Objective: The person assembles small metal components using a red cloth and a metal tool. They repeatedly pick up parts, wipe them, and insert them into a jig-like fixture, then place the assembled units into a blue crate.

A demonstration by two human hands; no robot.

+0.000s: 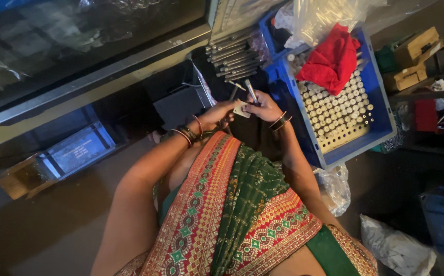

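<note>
My left hand [217, 113] holds a small pale square piece [241, 109] by its edge. My right hand [264, 106] grips a slim metal rod [251, 91] that sticks up and away from me, its lower end right beside the pale piece. Both wrists wear bangles. The two hands meet above my lap, just left of a blue crate [380, 110]. A row of similar metal rods [235, 56] lies just beyond my hands.
The blue crate holds several upright pale cylinders [337, 110] in rows, a red cloth [332, 59] and a clear plastic bag [324, 15]. A dark box [178, 105] sits left of my hands. Wooden boxes [411, 61] stand far right. White bags [396, 248] lie on the floor.
</note>
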